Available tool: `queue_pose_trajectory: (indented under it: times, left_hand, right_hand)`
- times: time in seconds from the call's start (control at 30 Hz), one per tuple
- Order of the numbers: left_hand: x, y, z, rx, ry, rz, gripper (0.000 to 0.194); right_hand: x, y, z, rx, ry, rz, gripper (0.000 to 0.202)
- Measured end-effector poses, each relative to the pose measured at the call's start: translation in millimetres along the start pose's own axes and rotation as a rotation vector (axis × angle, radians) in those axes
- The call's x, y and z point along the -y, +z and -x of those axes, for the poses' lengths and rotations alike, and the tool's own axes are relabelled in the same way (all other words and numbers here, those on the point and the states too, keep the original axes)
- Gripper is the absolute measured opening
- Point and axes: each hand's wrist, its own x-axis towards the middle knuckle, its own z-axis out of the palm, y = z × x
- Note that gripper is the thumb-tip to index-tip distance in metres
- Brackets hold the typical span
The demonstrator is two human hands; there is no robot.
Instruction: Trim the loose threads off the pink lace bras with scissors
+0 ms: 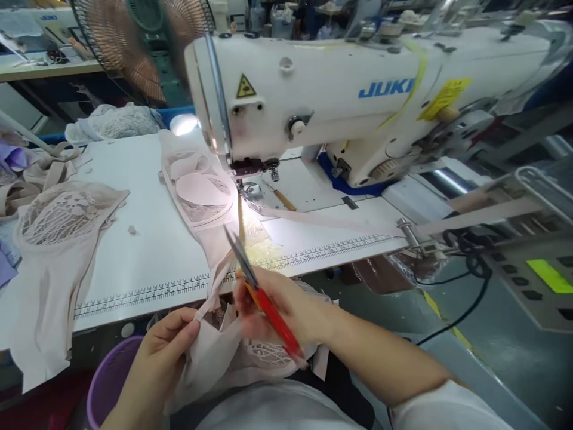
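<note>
**Bra piece held at the table edge, snips raised over it**

Bra [210, 352] fabric hangs off the front of the table [147, 263], bunched in the lap, with its strap running up toward the needle of the sewing machine [313, 101]. Sewn pieces [62, 215] already lie piled at the far left, so some work looks finished; this one appears stitched and at the trimming stage, not yet cut free. Left hand [168, 343] pinches the fabric's edge between thumb and fingers. Right hand [277, 310], just beside it, is closed around red-handled snips [259, 292], blades pointing up over the strap.
</note>
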Motion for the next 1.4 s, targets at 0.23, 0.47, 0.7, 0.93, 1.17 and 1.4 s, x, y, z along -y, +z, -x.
queue_pose_trajectory:
  times: [0.23, 0.47, 0.7, 0.93, 1.17, 1.4]
  left_hand:
    - [8, -11.7, -11, 0.034, 0.023, -0.020, 0.035]
    - [10, -8.0, -4, -0.001, 0.043, -0.088, 0.033]
    - [14, -17.9, -10, 0.037, 0.059, -0.103, 0.043]
    - [14, -19.8, -12, 0.062, 0.051, -0.113, 0.045]
    - [12, -18.1, -8, 0.071, 0.066, -0.158, 0.044]
    - [11, -8.6, 11, 0.213, 0.168, -0.429, 0.032]
  right_hand:
    - [-39, 23, 33, 0.314, 0.247, 0.369, 0.026]
    - [-23, 34, 21, 0.276, 0.352, 0.330, 0.038]
    - [-14, 40, 13, 0.222, 0.381, 0.345, 0.039]
    - [-20, 47, 15, 0.166, 0.435, 0.344, 0.039]
    - [-30, 44, 18, 0.041, 0.443, 0.218, 0.033]
    - [-12, 31, 13, -0.131, 0.195, 0.103, 0.029]
